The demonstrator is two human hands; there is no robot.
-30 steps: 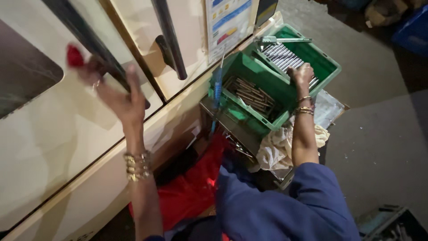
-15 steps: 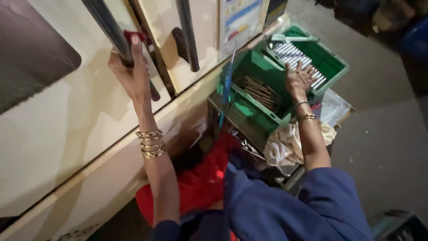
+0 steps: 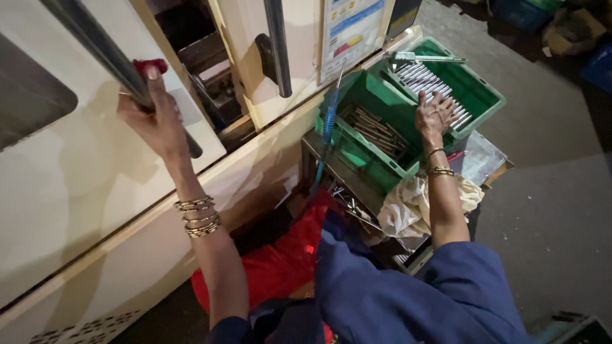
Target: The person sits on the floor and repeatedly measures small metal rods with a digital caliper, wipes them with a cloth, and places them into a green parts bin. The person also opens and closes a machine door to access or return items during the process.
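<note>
Green crates [image 3: 491,105] sit beside the cream machine [image 3: 76,172].

Both forearms are bare. The left hand [image 3: 156,114] has a stack of thin gold-coloured bangles [image 3: 199,216] some way below it on the forearm, several rings bunched close together. The right hand [image 3: 435,114] has two bracelets [image 3: 437,162] just under the wrist, one thin and dark, one thicker and golden. A loose blue sleeve [image 3: 465,280] covers the right upper arm, and red cloth [image 3: 280,267] shows beneath the blue garment.
</note>
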